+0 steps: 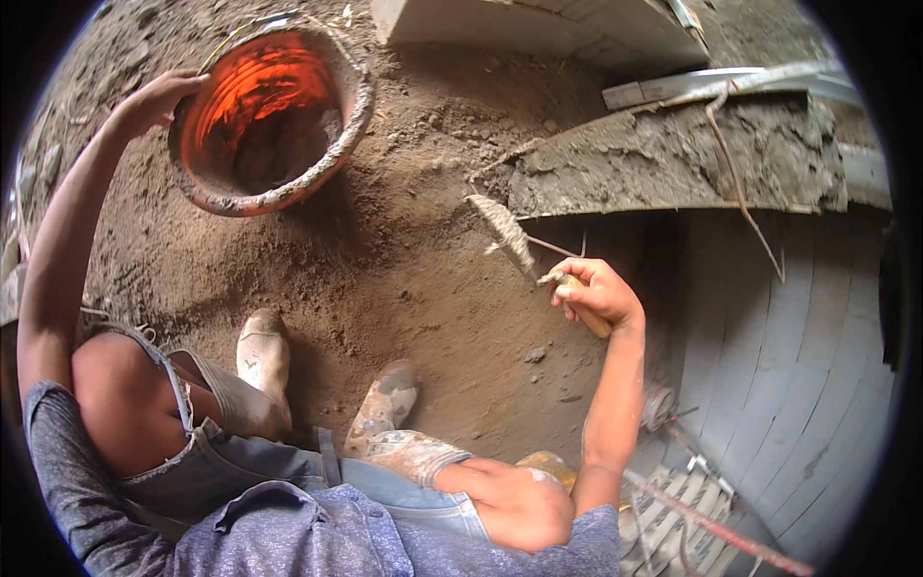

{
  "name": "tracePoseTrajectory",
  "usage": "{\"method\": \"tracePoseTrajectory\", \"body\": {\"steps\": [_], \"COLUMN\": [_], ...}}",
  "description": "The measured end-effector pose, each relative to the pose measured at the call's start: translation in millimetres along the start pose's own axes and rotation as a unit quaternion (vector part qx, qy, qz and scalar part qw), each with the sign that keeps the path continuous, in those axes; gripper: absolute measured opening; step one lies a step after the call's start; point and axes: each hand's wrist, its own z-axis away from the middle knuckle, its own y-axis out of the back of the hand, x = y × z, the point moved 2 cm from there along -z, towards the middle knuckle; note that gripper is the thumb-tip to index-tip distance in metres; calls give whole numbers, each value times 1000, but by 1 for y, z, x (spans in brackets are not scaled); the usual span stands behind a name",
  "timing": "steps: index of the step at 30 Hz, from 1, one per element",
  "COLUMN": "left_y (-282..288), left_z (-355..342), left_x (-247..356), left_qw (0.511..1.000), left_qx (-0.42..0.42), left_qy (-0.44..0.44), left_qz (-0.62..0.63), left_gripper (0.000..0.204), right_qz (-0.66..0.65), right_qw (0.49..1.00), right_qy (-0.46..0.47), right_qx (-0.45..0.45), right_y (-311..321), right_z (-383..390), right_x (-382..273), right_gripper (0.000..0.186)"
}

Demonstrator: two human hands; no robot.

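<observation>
At the upper left, my left hand (pixel 165 96) grips the rim of an orange bucket (pixel 288 69), its thumb and fingers closed at the edge. The bucket tilts toward me; grey mortar crusts its rim, and its bottom lies in dark shadow. My right hand (pixel 601 293) is wrapped round the yellowish wooden handle of a trowel (pixel 505 231). Wet mortar coats the trowel's blade, which points up and left, close to the near left end of a mortar-covered ledge (pixel 673 159). The blade appears apart from that ledge.
Brown soil (pixel 442 279) with small stones lies under my muddy boots (pixel 263 358). A pale block (pixel 538 24) stands at the far side. Grey boards (pixel 769 337) form a surface at the right. A bent rod (pixel 735 173) hangs over the ledge, and a reddish bar (pixel 721 529) crosses the lower right.
</observation>
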Motion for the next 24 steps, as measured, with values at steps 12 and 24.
{"method": "tracePoseTrajectory", "body": {"steps": [12, 24], "left_y": [5, 20], "left_z": [-5, -27], "left_x": [-4, -21], "left_qw": [1000, 998], "left_qx": [-7, -17], "left_qy": [-6, 29], "left_qz": [14, 46], "left_gripper": [60, 54], "right_qz": [-6, 510], "right_qw": [954, 804], "right_qy": [136, -47], "right_qx": [268, 303], "right_y": [12, -27], "right_z": [4, -68], "right_x": [31, 1], "right_gripper": [25, 27]}}
